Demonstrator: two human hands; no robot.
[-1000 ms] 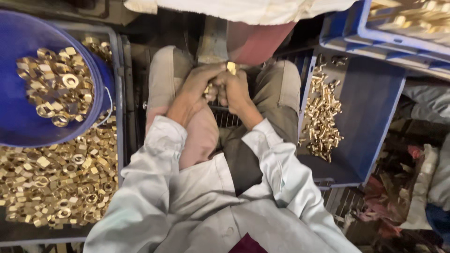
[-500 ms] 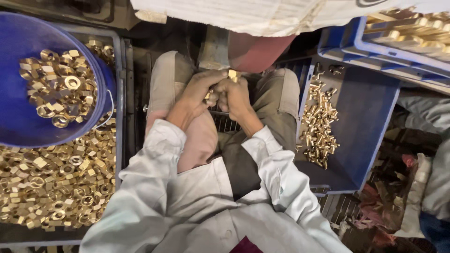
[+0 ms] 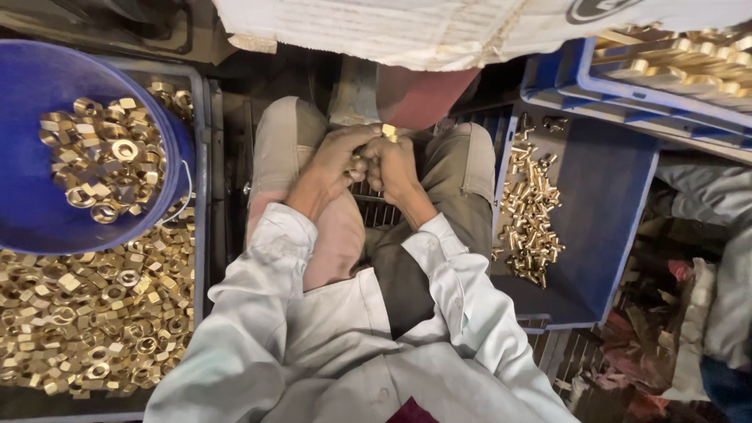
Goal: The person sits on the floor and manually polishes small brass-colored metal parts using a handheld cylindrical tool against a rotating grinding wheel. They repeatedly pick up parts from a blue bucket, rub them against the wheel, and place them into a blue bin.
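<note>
Between my knees, my left hand [image 3: 333, 164] and my right hand [image 3: 393, 166] are pressed together, fingers curled. A small brass fitting [image 3: 388, 131] sticks up from the top of my right hand. More brass pieces [image 3: 356, 167] show between the two palms; which hand holds them I cannot tell. Both sleeves are light grey.
A blue bucket [image 3: 31, 227] with brass nuts [image 3: 98, 160] stands at the left over a crate of several more nuts [image 3: 94, 305]. A blue tray [image 3: 611, 204] at the right holds brass fittings [image 3: 531, 211]. A white sack [image 3: 470, 27] and another blue crate [image 3: 666, 86] lie ahead.
The hands stay together between the knees. The view has shifted slightly, with the white sack now covering more of the top.
</note>
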